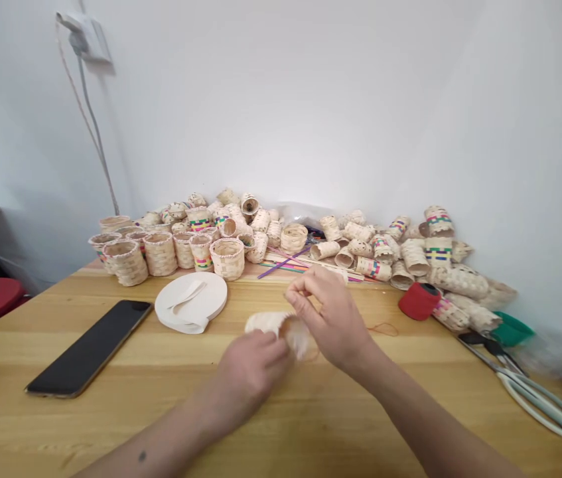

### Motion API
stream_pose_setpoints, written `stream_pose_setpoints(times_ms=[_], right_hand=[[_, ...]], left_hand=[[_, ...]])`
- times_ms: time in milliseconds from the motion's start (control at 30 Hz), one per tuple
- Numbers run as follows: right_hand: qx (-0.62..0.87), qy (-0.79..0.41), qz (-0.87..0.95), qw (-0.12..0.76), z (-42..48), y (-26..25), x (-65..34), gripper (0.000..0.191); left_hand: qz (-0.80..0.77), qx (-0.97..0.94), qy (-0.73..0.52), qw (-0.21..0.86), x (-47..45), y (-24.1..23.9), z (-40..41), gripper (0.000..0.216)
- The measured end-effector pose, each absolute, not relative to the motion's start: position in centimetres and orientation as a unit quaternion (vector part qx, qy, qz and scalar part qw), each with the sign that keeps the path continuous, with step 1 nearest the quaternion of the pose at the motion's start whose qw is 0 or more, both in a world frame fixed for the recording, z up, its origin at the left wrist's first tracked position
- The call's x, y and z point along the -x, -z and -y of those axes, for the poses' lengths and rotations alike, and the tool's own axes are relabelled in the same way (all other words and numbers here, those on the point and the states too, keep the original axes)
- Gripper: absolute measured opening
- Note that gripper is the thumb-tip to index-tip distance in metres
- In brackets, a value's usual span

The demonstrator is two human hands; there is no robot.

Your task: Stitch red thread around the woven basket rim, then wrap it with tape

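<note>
The left hand (pixel 251 368) curls around a small pale woven basket (pixel 273 325), blurred and partly hidden by both hands. The right hand (pixel 333 315) pinches at its rim, fingers bent. A flat white tape roll (pixel 191 302) lies left of them, a red thread spool (pixel 419 300) right, and woven cylinders (pixel 225 257) are heaped beyond.

Light is bright, soft and even; white wall (pixel 310 99) evenly lit, no glare. Shadows under my hands are faint on the wooden table (pixel 111 425). My left hand (pixel 251 372) and right hand (pixel 330 318) are motion-blurred, as is the small basket (pixel 273 325) between them. Edges bend and smear: scissors (pixel 534 392) at right stretched, soft. The phone (pixel 91 345) screen shows dull reflection only.
</note>
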State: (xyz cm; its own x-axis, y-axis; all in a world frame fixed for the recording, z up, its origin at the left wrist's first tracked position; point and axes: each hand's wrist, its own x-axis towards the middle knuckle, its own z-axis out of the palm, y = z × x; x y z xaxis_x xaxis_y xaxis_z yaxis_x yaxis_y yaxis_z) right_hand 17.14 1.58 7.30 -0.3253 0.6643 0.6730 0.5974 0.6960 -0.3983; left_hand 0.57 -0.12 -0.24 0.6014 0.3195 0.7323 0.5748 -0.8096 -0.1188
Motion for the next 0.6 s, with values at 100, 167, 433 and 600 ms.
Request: stream_pose_setpoints(times_ms=[100,167,433,600], right_hand=[[0.405,-0.043,0.813,0.416,-1.7,-7.8,-18.7,0.02],[0.434,-0.066,0.815,0.378,-1.6,-7.2,-19.6,0.018],[0.469,-0.137,0.827,0.279,-0.6,-5.0,-18.6,0.012],[0.489,-0.094,0.822,0.277,-0.2,-4.4,-17.2,0.013]], left_hand=[[0.279,0.864,0.388,0.156,0.2,-0.3,-0.2,0.017],[0.27,0.86,0.408,0.148,0.6,-0.7,-0.3,0.014],[0.261,0.869,0.391,0.156,0.5,-0.4,-0.1,0.013],[0.27,0.874,0.363,0.176,0.6,-0.2,-0.4,0.018]])
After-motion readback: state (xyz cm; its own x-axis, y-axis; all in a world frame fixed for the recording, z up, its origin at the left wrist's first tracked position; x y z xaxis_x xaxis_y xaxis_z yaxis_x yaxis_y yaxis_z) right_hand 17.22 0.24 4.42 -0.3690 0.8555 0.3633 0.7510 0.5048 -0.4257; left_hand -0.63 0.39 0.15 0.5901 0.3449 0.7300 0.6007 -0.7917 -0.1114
